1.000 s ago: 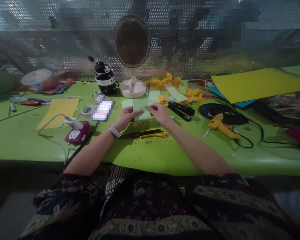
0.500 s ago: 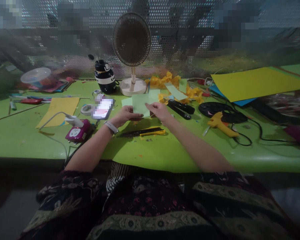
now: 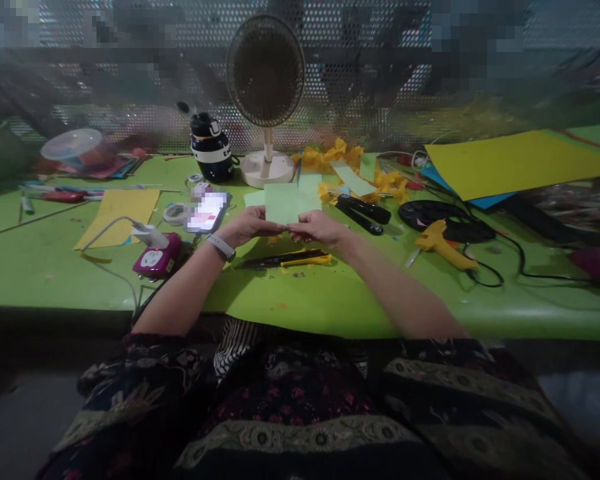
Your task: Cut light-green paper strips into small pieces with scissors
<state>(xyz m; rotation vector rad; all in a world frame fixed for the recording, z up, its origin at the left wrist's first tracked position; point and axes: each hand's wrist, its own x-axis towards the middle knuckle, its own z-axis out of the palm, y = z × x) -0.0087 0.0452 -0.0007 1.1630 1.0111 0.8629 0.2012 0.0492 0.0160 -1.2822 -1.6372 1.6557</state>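
Observation:
A small pale green sheet of paper (image 3: 281,202) is held up above the table between my two hands. My left hand (image 3: 249,225) pinches its lower left corner, thumb along the bottom edge. At the lower right corner, my right hand (image 3: 317,227) grips the same sheet with fingertips closed. More pale green paper pieces (image 3: 310,190) lie just behind it. Below my hands rests a yellow-handled box cutter (image 3: 307,258), beside dark scissors-like blades I cannot make out fully. A black stapler (image 3: 360,212) sits right of my right hand.
Orange crepe paper (image 3: 340,157) and a fan (image 3: 267,167) stand behind. Leftward are a phone (image 3: 207,212), tape roll (image 3: 175,213), purple plug adapter (image 3: 159,257) and bottle (image 3: 213,153). A yellow glue gun (image 3: 443,247) with its cord and yellow sheets (image 3: 525,163) lie right.
My right hand has moved from the sheet's upper right edge down to its lower right corner. The sheet stays in my left hand, and the view has tilted slightly.

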